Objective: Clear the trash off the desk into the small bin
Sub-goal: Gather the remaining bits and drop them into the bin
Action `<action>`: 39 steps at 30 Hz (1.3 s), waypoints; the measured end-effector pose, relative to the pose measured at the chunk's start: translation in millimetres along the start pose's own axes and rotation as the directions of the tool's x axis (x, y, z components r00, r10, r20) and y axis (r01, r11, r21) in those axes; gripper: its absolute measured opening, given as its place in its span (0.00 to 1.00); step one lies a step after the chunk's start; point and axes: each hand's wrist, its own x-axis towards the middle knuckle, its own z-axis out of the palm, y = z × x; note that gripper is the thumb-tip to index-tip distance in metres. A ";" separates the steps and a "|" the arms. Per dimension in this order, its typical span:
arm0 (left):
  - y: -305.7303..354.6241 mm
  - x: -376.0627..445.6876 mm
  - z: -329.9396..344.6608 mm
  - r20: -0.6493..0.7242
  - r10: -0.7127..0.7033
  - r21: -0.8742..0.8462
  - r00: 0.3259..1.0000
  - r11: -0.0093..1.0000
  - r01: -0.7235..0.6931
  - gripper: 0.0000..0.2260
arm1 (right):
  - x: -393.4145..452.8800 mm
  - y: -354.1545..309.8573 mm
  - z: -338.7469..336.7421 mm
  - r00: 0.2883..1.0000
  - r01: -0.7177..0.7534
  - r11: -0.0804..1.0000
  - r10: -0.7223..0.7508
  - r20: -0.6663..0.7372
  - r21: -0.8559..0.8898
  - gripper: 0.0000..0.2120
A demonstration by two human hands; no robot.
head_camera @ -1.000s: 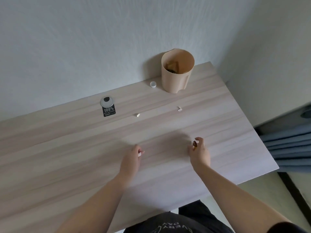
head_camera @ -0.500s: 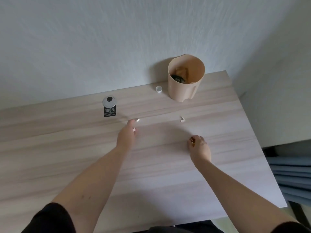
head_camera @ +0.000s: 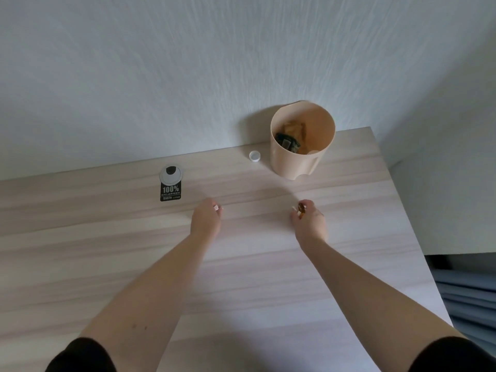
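Observation:
A small beige bin (head_camera: 298,165) stands at the desk's back edge, with brown and dark trash inside. A white bottle cap (head_camera: 254,156) lies just left of it. My left hand (head_camera: 206,220) rests fingers-down on the desk with small white scraps (head_camera: 218,208) pinched at its fingertips. My right hand (head_camera: 309,222) is closed around a small brown piece (head_camera: 301,208), and a white scrap (head_camera: 294,209) shows at its fingertips. Both hands are in front of the bin, the right one nearer to it.
A black tag reading "100%" (head_camera: 170,192) lies below a round white cable grommet (head_camera: 171,174) at the back left of the wooden desk (head_camera: 107,264). The desk's right edge drops off beside a wall; blue fabric (head_camera: 472,296) lies below.
My left hand reached forward to the white scrap in the middle and closed on it. My right hand moved forward to the second white scrap, still holding the brown piece.

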 end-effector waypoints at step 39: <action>136.4 68.7 10.8 0.260 0.266 0.347 0.928 0.871 -0.347 0.13 | 38.9 -94.4 -131.4 0.827 0.532 0.846 -0.509 -0.240 0.040 0.04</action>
